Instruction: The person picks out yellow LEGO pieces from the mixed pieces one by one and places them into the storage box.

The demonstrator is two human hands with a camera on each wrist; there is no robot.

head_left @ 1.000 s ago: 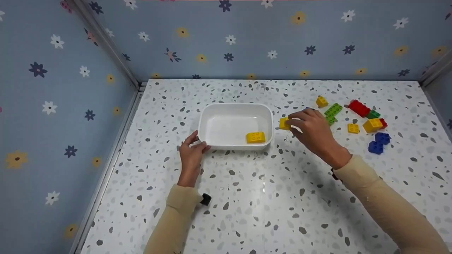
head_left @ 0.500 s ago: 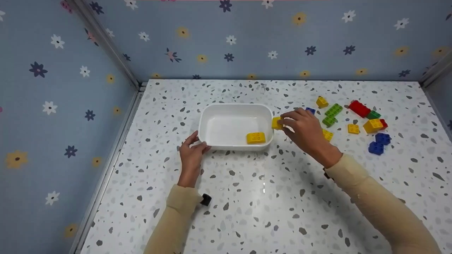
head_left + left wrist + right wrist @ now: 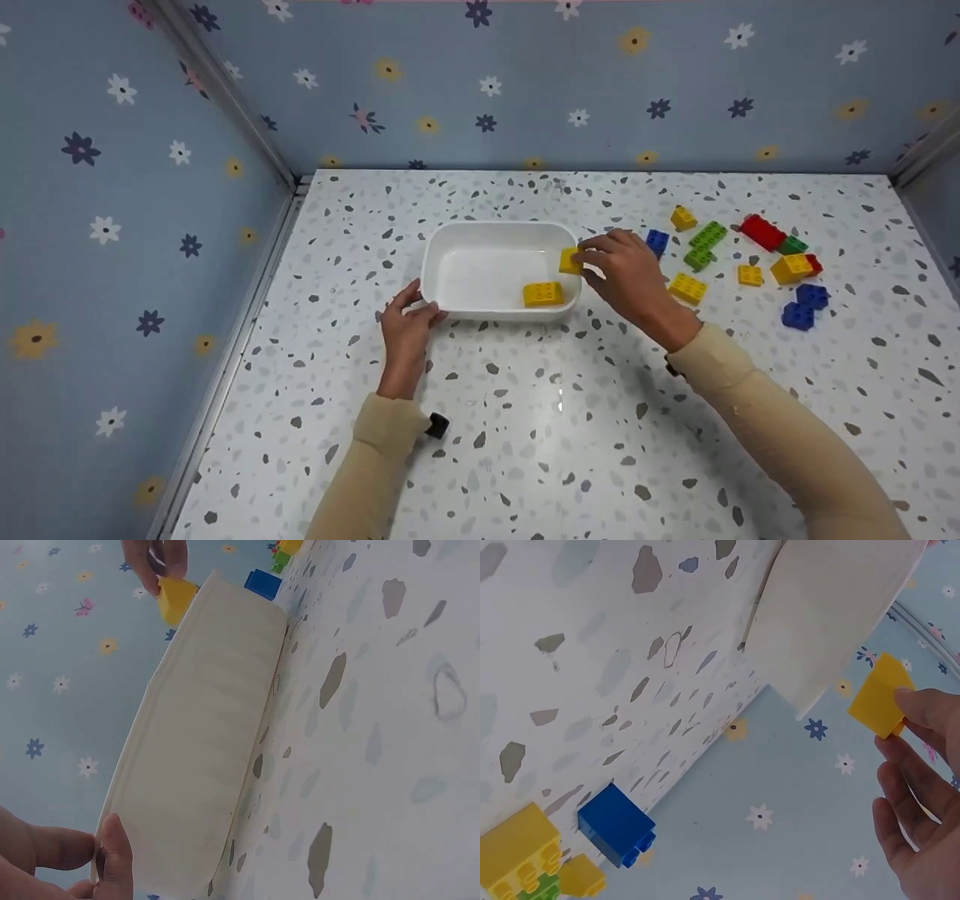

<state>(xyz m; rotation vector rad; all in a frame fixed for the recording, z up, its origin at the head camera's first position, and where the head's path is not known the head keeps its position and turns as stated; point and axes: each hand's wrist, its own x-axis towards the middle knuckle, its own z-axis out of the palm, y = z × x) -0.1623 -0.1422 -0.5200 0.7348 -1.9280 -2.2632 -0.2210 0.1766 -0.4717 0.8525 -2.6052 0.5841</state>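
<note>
A white rectangular plastic tub (image 3: 499, 313) stands on the speckled table, with one yellow toy brick (image 3: 543, 294) lying inside at its near right corner. My left hand (image 3: 406, 334) grips the tub's near left corner, thumb over the rim and fingers on the outer wall, as the left wrist view also shows. My right hand (image 3: 628, 279) pinches a second yellow brick (image 3: 570, 261) between thumb and fingertips. That brick is above the tub's right rim; in the right wrist view the held brick (image 3: 883, 696) appears raised, its studs toward the hand.
Right of the tub lie loose bricks: a blue one (image 3: 657, 241), a yellow one (image 3: 688, 288), green ones (image 3: 707, 235), a red one (image 3: 763, 232) and two dark blue ones (image 3: 799, 315). A flowered wall (image 3: 525, 82) rises behind the table.
My right hand has carried its yellow brick leftward, from beside the tub to over its right rim. The blue brick and a yellow brick behind the hand are uncovered. My left hand stays put.
</note>
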